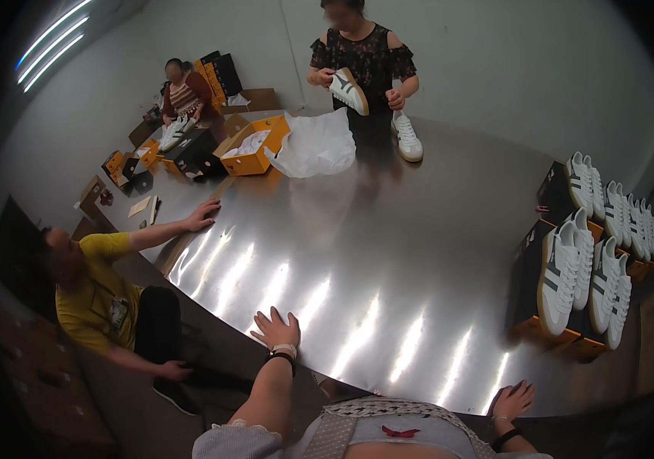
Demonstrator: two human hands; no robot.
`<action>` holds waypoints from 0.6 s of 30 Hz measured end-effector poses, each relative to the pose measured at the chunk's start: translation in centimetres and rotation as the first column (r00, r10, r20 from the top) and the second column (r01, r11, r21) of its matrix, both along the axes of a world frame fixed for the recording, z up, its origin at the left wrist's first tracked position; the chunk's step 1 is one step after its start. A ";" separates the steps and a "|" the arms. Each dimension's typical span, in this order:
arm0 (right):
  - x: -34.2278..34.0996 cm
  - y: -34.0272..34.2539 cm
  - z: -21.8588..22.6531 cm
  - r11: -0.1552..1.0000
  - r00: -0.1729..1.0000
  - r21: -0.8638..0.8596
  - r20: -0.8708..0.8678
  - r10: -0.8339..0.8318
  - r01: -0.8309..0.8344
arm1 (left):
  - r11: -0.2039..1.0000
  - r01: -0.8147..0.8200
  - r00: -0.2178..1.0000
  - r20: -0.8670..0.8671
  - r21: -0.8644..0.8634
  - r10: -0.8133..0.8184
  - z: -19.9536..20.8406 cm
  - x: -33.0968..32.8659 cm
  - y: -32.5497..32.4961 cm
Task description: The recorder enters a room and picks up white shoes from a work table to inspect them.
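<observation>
My left hand (276, 329) rests flat on the near edge of a large shiny metal table (388, 252), fingers spread, holding nothing. My right hand (512, 400) lies open on the same near edge further right, also with nothing in it. Nearest to my right hand are pairs of white sneakers with dark stripes (564, 277) standing on black and orange shoe boxes (530, 268) at the table's right side.
Across the table a person holds one white sneaker (348, 90) and touches another (406, 138), next to white wrapping paper (315, 145) and an open orange box (254, 151). A person in a yellow shirt (94, 294) leans on the left edge. A third person sits among boxes at the far left.
</observation>
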State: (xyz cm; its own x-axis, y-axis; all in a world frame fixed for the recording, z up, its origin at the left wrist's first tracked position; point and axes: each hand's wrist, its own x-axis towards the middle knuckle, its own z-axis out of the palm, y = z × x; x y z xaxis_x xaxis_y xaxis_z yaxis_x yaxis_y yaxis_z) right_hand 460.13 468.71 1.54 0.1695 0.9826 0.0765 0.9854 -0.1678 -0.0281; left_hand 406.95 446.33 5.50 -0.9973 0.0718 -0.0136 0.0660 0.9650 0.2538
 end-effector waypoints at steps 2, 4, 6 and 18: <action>-0.3 0.0 0.5 1.000 1.000 -0.005 -0.002 0.004 -0.004 | 1.000 -0.003 1.000 -0.002 -0.007 0.003 -0.1 0.1 -0.2; -0.1 0.1 0.2 1.000 1.000 0.004 0.014 0.008 -0.008 | 1.000 -0.003 1.000 -0.022 -0.010 0.003 -0.3 0.1 -0.2; 0.0 0.1 -0.3 1.000 1.000 0.018 0.006 0.010 -0.010 | 1.000 0.003 0.999 -0.049 -0.013 -0.004 -0.1 -0.1 0.0; -1.0 -0.2 1.7 1.000 0.998 -0.024 -0.065 -0.004 0.003 | 0.999 0.009 0.999 -0.051 -0.036 -0.011 -0.4 -0.1 -0.2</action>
State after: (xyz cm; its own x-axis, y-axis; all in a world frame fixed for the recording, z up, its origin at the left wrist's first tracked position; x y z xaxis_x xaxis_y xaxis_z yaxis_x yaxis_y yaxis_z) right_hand 459.10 468.47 3.19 0.1768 0.9834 0.0413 0.9810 -0.1727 -0.0880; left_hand 406.85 446.17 5.10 -0.9960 0.0818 0.0349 0.0874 0.9727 0.2148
